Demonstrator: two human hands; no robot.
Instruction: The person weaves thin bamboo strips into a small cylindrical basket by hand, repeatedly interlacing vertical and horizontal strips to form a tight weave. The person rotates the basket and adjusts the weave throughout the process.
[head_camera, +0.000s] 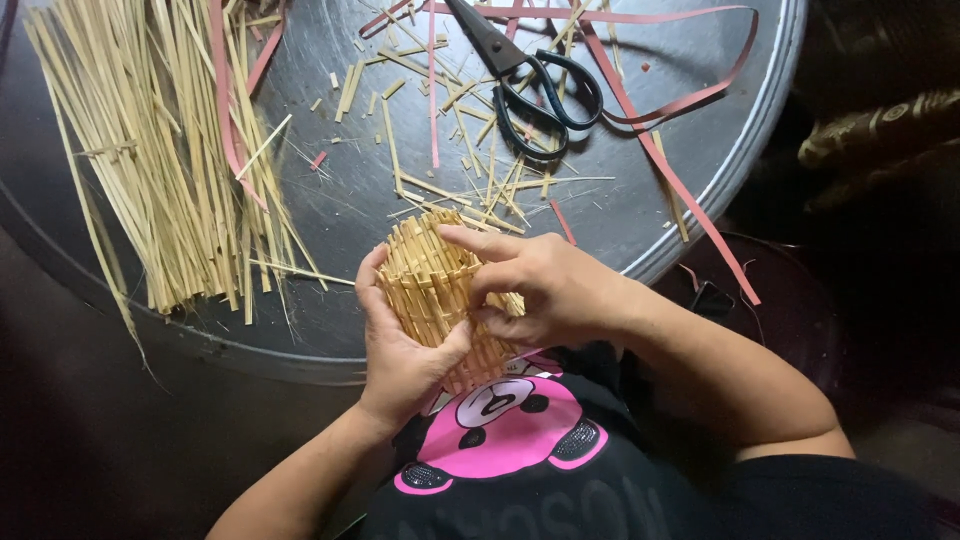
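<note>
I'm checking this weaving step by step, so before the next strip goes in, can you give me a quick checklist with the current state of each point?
1. Left hand cups the small woven basket from below: ok.
2. Right hand rests on the basket, forefinger along its rim: ok.
3. Basket is held up off the round metal tray: ok.
4. Spare pale strips lie bundled on the tray's left side: ok.
5. Scissors lie on the tray, away from both hands: ok.
6. Whether the last strip is tucked tight: cannot tell, fingers cover that part.
</note>
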